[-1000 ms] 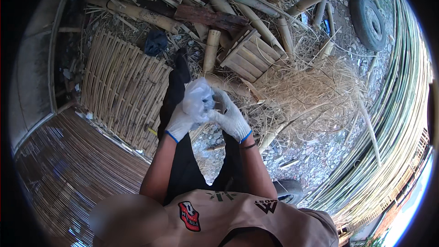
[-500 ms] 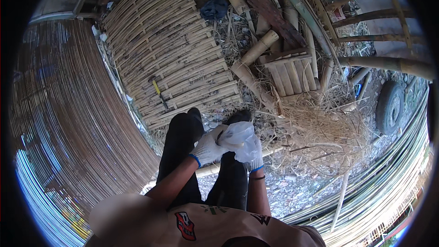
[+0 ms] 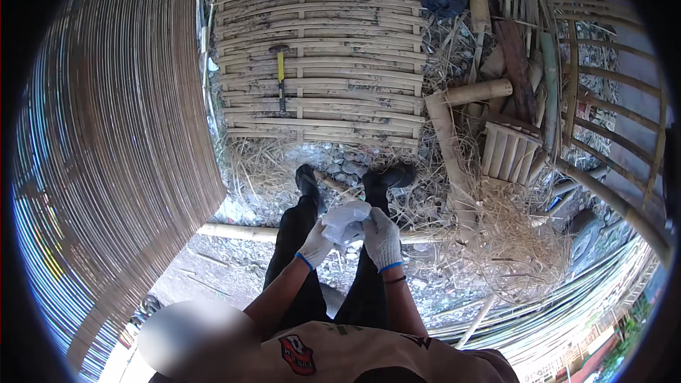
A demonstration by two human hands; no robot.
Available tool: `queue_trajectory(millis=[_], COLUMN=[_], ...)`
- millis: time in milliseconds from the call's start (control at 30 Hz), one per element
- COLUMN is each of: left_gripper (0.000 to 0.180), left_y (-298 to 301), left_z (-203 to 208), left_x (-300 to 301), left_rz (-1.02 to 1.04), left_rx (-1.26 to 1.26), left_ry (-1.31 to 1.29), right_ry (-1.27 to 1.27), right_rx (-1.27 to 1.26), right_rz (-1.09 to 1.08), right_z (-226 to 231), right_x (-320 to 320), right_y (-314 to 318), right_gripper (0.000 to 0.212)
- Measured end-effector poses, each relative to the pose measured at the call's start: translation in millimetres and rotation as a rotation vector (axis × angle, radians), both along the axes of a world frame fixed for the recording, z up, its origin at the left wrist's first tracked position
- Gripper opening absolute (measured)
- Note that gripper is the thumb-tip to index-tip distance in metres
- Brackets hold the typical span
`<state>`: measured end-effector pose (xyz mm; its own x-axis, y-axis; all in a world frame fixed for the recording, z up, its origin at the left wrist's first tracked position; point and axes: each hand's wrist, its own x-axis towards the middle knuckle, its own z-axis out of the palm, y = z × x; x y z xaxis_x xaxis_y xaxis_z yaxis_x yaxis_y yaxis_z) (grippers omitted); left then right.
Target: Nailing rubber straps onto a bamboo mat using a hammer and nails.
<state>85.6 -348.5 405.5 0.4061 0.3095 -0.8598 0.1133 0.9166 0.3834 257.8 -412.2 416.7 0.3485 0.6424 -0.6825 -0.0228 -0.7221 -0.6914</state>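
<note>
So a crumpled whitish plastic bag (image 3: 345, 218) was held between the gloved left hand (image 3: 316, 244) and right hand (image 3: 383, 237); a yellow-and-black hammer (image 3: 281, 67) was seen lying on the slatted bamboo panel (image 3: 355, 64) farther off.

A red-and-black patch (image 3: 296, 354) bearing pale lettering sits on the person's beige shirt (image 3: 340, 347). Across the chest is a dark angular mark (image 3: 418, 340), partly folded away; between them, a small green emblem (image 3: 346, 328).
</note>
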Motion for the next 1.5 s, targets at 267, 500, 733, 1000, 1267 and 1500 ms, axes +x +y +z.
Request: queue_trajectory(millis=[267,500,733,1000,1267,1500], left_gripper=[0.036,0.037,0.038,0.038,0.065,0.060], left_y=[37.8,59.4,94.8,232.3,328.7,352.6], left_z=[-8.1,-25.1,-95.9,-255.5,-323.0,-380.0], left_x=[-105.0,-178.6,-165.1,-72.1,9.4,20.3], left_rz=[0.138,0.155,0.098,-0.220,-0.449,-0.766], left_rx=[0.049,0.277,0.319,0.700,0.667,0.884], left_ry=[-0.032,-0.126,-0.072,-0.052,0.181,0.224], right_ry=[-0.056,-0.077,-0.097,0.251,0.353,0.262], right_rx=[0.033,0.053,0.033,0.105,0.221,0.165], right_rz=[-0.036,0.158,-0.173,-0.576,-0.586,-0.461], right_z=[-18.1,-7.2,-55.6,-207.3,-309.1,-396.9], right_x=[-108.4,-173.7,-177.4,-105.8,-39.2,-25.7], right_y=[46.8,97.1,127.7,196.5,274.8,282.4], right_gripper=[0.023,0.031,0.026,0.031,0.041,0.041])
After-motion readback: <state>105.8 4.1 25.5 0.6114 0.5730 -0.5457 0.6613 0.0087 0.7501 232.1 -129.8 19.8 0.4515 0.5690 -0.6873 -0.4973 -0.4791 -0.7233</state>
